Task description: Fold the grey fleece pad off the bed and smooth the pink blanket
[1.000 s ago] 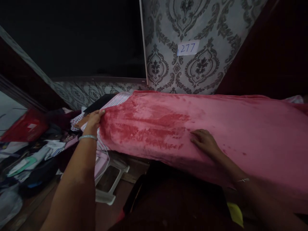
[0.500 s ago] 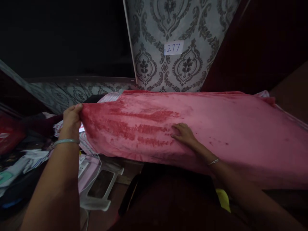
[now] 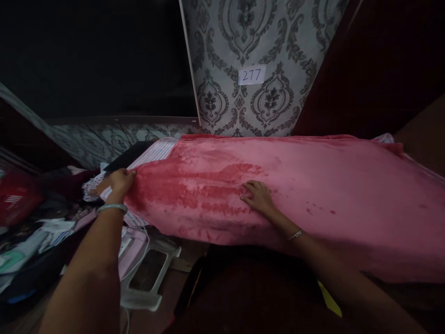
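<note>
A long pink plush blanket lies spread over a surface below the wall, with darker red streaks in its pile on the left half. My left hand is closed on the blanket's left edge and holds it slightly raised. Near the middle, my right hand rests on the blanket, palm down with its fingers apart. Beneath the blanket's left end, a striped cloth shows. What supports the blanket is mostly hidden.
A large dark television hangs at the upper left. A paper label reading 277 is on the patterned wall. At the lower left are a white plastic stool, a pink box and piled clothes.
My left hand has moved right and down with the blanket edge, which now sags more. More striped cloth shows behind it. My right hand has shifted slightly left, fingers more spread.
</note>
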`<state>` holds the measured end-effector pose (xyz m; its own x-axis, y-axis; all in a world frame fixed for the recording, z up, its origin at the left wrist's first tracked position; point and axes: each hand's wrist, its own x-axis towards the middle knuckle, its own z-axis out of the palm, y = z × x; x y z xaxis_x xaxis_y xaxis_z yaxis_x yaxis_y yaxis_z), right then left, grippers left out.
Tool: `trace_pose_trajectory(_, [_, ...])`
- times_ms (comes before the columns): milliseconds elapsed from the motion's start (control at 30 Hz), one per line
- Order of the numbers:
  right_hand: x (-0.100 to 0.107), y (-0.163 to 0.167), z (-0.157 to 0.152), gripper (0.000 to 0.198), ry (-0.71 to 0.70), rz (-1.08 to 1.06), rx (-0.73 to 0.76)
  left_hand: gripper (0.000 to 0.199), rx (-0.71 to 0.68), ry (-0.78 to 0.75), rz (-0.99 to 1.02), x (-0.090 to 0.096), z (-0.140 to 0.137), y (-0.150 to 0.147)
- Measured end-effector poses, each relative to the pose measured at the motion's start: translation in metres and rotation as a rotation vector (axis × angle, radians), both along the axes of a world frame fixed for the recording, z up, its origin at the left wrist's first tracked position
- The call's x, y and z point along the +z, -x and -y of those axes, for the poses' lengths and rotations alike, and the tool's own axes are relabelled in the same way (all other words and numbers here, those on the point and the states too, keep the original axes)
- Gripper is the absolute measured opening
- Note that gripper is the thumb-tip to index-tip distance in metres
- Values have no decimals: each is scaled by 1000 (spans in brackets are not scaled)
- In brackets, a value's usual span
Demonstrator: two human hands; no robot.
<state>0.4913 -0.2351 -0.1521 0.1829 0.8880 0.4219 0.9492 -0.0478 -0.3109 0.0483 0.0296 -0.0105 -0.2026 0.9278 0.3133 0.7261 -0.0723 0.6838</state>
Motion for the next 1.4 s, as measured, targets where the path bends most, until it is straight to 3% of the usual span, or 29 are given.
trace_pose_trajectory(100, [-4,-4,0,45,-9,5,8,30,18,158,-269,-18,-2,-2])
trace_pose_trajectory(233, [-4,-11,0,42,11,35,58,19,-9,229,-472,-28,-12,-4])
trace_pose_trajectory(500, [-8,-10,4,38,-40,78,77,32,-224,368,-354,-22,-36,-11])
trace_pose_trajectory(733, [-14,-10,7,40,-72,67,99,55,-272,419,-189,-16,-63,-38])
trace_pose_trajectory(900, [-16,-8,7,40,-92,77,84,42,-264,458,-202,-13,-101,-76])
trace_pose_trajectory(1100, [-17,-6,10,39,-137,95,72,23,-183,379,-296,-27,-139,-123])
trace_pose_trajectory(1400, [-29,-9,14,42,-178,155,71,27,-167,322,-289,-43,-194,-170])
